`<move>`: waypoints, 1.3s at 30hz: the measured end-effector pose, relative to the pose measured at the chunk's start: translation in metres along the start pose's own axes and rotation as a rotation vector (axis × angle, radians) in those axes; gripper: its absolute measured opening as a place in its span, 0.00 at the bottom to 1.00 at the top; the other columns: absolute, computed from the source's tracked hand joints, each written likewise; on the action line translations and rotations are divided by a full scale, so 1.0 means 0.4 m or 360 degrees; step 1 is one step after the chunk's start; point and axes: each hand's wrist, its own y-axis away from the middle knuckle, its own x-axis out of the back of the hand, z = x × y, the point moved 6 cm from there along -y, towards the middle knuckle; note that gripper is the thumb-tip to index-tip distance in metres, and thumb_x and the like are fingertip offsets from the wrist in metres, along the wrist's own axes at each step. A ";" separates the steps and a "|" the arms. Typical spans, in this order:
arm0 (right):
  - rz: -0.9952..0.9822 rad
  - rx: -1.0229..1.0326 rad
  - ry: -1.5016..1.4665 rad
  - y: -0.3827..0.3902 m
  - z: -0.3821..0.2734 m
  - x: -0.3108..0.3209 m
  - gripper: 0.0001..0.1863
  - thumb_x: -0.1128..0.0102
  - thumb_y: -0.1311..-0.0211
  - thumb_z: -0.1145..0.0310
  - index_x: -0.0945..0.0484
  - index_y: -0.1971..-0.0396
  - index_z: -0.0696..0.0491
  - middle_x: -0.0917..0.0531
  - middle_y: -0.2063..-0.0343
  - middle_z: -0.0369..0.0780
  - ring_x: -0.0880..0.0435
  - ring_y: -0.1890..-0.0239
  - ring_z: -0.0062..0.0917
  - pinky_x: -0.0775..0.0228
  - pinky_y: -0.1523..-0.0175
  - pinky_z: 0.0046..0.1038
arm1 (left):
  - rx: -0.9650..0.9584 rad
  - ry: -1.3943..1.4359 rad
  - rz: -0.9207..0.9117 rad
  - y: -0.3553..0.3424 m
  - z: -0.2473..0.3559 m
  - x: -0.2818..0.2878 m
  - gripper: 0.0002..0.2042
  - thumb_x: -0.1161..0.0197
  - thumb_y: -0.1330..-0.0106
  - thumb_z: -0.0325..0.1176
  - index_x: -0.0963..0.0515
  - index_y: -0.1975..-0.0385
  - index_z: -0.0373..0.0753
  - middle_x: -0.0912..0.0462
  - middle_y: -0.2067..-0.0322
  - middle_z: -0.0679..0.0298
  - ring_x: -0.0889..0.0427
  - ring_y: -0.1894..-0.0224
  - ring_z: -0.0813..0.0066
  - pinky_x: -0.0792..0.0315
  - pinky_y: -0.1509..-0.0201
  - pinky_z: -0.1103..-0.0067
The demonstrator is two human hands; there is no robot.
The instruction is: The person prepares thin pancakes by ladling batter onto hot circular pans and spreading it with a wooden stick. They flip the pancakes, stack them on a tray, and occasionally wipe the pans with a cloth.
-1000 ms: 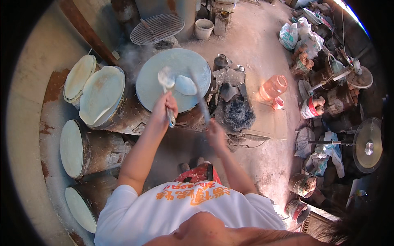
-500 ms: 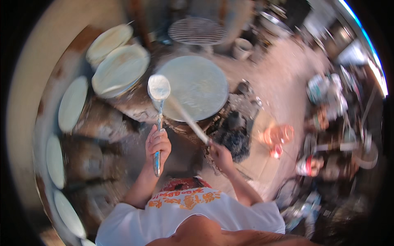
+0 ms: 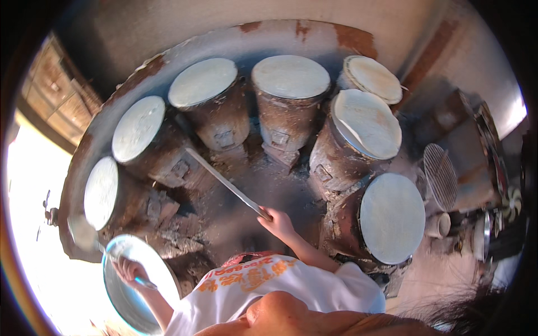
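My left hand is closed on the handle of a ladle. The ladle's bowl is smeared by motion and sits beyond the rim of a large basin, which has pale stuff on its inside. My hand is over the basin. My right hand grips one end of a long, flat stick. The stick points up and left over the floor, its far tip in front of a stove. Nearest to my right hand is a round griddle with a pale, thin layer over it.
Several drum-shaped stoves stand in an arc before me, topped with round, whitish griddles. A folded pale sheet lies on one at the right. Behind them curves a low wall. A round wire rack and a small pot are farther right.
My view has swung left, bringing the arc of stoves and the basin in. The ladle has moved from beside the right-hand griddle to the basin. The stick has left that griddle.
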 end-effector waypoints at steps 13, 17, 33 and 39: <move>0.1351 0.0348 0.1803 -0.519 0.030 0.607 0.10 0.42 0.56 0.72 0.24 0.70 0.55 0.22 0.71 0.45 0.22 0.65 0.39 0.29 0.62 0.38 | -0.0151 -0.1776 0.1832 -0.268 0.050 0.650 0.09 0.47 0.35 0.39 0.33 0.71 0.42 0.32 0.81 0.66 0.33 0.81 0.76 0.34 0.79 0.79; 0.1136 0.0100 0.1999 -0.603 0.140 0.739 0.14 0.40 0.61 0.73 0.25 0.69 0.53 0.22 0.71 0.41 0.21 0.64 0.35 0.29 0.61 0.35 | 0.0141 -0.1985 0.1888 -0.392 -0.173 0.762 0.09 0.45 0.37 0.40 0.32 0.66 0.42 0.30 0.78 0.65 0.30 0.78 0.74 0.32 0.76 0.77; 0.1599 0.0162 0.1517 -0.556 -0.022 1.152 0.04 0.46 0.56 0.76 0.31 0.79 0.53 0.27 0.79 0.44 0.25 0.74 0.41 0.33 0.70 0.40 | 0.0304 -0.2114 0.0286 -1.332 -1.093 0.629 0.14 0.47 0.36 0.36 0.27 0.53 0.39 0.27 0.71 0.63 0.30 0.74 0.74 0.29 0.71 0.80; 0.1464 0.0184 0.1592 -0.848 -0.239 1.539 0.05 0.47 0.52 0.70 0.29 0.75 0.54 0.23 0.74 0.47 0.24 0.65 0.45 0.32 0.63 0.44 | 0.2717 -0.1276 -0.0204 -0.718 -2.084 0.425 0.18 0.43 0.36 0.40 0.32 0.48 0.43 0.22 0.63 0.58 0.19 0.65 0.63 0.22 0.64 0.70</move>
